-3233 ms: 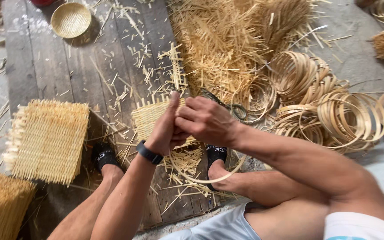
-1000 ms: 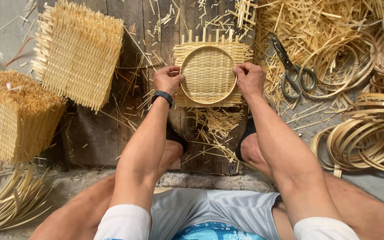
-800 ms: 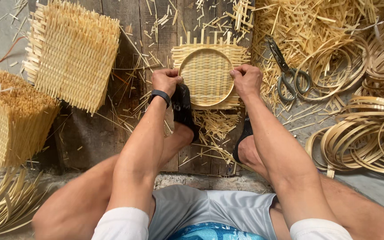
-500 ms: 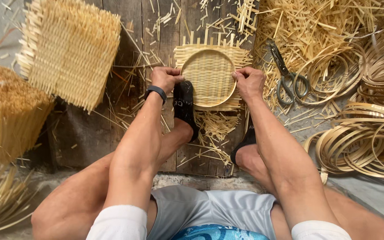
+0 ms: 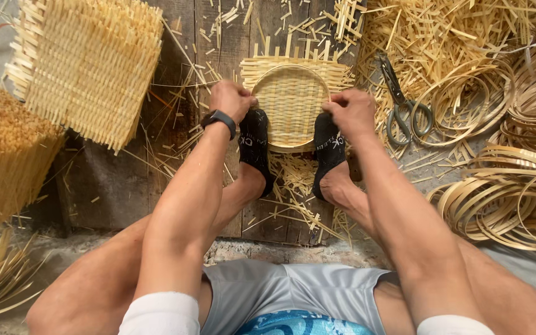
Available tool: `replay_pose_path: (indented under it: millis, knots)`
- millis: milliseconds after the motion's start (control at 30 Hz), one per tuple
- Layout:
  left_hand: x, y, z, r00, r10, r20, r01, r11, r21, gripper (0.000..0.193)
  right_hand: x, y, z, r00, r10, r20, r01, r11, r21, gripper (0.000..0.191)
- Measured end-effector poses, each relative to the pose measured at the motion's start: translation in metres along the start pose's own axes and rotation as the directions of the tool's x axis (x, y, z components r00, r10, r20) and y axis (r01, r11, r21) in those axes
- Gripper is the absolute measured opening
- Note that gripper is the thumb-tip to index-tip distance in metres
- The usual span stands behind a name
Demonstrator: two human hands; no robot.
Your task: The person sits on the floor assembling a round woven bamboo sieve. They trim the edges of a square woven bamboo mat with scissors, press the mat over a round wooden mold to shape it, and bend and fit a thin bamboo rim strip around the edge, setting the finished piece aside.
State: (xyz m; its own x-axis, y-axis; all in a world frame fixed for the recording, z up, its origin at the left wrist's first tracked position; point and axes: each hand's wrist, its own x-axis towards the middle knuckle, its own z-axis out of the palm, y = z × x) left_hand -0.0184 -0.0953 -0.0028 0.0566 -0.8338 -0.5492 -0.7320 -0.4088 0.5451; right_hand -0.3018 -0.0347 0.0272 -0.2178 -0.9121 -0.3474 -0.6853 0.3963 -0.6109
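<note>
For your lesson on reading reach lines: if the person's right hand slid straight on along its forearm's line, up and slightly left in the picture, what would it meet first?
The right hand already rests on the rim of the round woven tray; going on, it would probably cross that weave first. Depth is unclear.

The woven basket (image 5: 291, 102) lies at twelve o'clock between both hands, scissors (image 5: 398, 105) at two, bamboo hoops (image 5: 510, 186) at three, woven mats (image 5: 85, 65) at ten
</note>
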Motion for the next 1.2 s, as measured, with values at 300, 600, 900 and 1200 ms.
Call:
replay_pose_path:
  millis: [300,600,900,1200]
  knots:
    - [0.052,0.028,0.053,0.626,0.761,-0.172,-0.757,0.646,0.101,0.024,-0.047,-0.041,0.088,0.750,-0.537,0.385,0.660,0.569,-0.491,0.115]
    - [0.057,0.024,0.065,0.812,0.576,-0.091,-0.583,0.795,-0.169,0.022,-0.055,-0.035,0.094,0.730,-0.633,0.258,0.658,0.546,-0.520,0.085]
    - [0.054,0.020,0.069,0.856,0.515,-0.043,-0.506,0.818,-0.273,0.019,-0.067,-0.037,0.133,0.761,-0.646,0.064,0.455,0.461,-0.762,0.070]
    - [0.062,0.032,0.054,0.748,0.663,-0.024,-0.662,0.744,-0.090,0.022,0.028,-0.024,0.033,0.693,-0.716,-0.087,0.685,0.691,-0.230,0.031]
